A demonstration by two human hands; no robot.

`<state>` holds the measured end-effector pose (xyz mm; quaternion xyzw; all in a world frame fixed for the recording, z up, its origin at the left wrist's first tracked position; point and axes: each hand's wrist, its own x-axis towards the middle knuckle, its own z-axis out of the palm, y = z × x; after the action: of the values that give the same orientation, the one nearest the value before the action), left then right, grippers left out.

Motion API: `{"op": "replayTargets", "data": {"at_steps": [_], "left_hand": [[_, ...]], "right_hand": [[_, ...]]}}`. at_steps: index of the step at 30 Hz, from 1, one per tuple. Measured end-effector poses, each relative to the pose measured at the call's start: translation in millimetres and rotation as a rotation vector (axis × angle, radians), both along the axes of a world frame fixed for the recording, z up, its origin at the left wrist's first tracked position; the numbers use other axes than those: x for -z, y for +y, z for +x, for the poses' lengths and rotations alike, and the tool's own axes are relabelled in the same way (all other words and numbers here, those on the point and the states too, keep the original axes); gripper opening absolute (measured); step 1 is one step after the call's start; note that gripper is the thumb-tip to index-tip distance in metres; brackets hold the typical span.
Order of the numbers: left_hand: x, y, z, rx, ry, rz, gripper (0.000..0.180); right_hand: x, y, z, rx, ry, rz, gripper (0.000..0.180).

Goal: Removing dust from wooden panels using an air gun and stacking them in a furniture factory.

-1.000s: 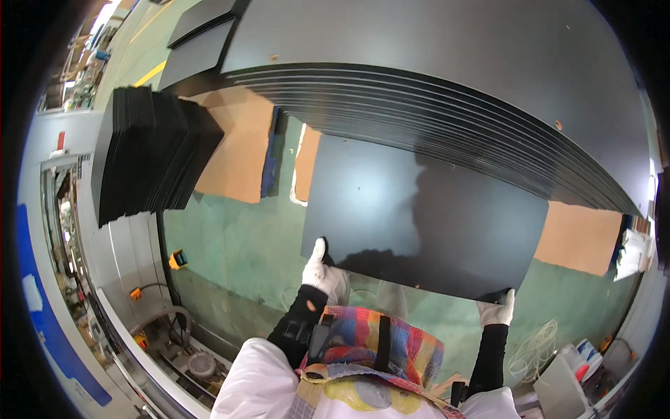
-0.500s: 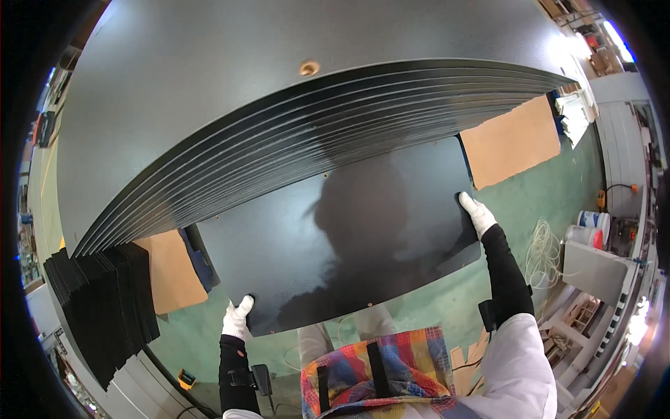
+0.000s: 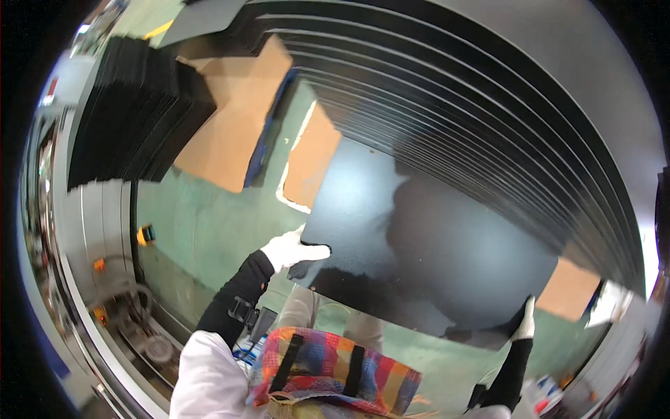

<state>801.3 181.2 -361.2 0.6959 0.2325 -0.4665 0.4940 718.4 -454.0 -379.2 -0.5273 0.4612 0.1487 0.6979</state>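
Note:
A large dark grey panel (image 3: 447, 244) with small holes along its edges is held level in front of my waist. My left hand (image 3: 287, 251), in a white glove, grips its left end, thumb on the top face and fingers out of sight below. At the panel's right end my right hand (image 3: 525, 325), also gloved, has closed on the edge, its fingers mostly hidden. Just beyond stands a tall stack of matching dark panels (image 3: 419, 91), their edges in layers. My head's shadow falls across the held panel.
Brown cardboard sheets (image 3: 227, 133) stick out left of the stack, another brown sheet (image 3: 569, 290) at right. A pile of black sheets (image 3: 143, 115) stands at far left, beside grey machinery (image 3: 98, 230). A small yellow-and-black device (image 3: 146, 234) is near the green floor (image 3: 202, 216).
My view has swung to the left, so the stack now slants down to the right. Both hands still grip the panel, which has turned and come slightly away from the stack's left end.

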Motion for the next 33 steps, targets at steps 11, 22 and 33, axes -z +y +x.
{"op": "replayTargets", "data": {"at_steps": [11,22,33], "left_hand": [[-22,-11,5,0.025,0.073,0.117,0.103],[-3,-16,-82,-0.583,-0.270,0.152,0.092],[7,-67,-123,-1.178,0.181,-0.275,0.054]], "right_hand": [[-8,-2,6,-0.089,0.080,-0.169,0.080],[2,5,-39,-0.453,0.641,-1.246,0.060],[-48,245,-65,0.782,0.282,0.334,0.089]]}}
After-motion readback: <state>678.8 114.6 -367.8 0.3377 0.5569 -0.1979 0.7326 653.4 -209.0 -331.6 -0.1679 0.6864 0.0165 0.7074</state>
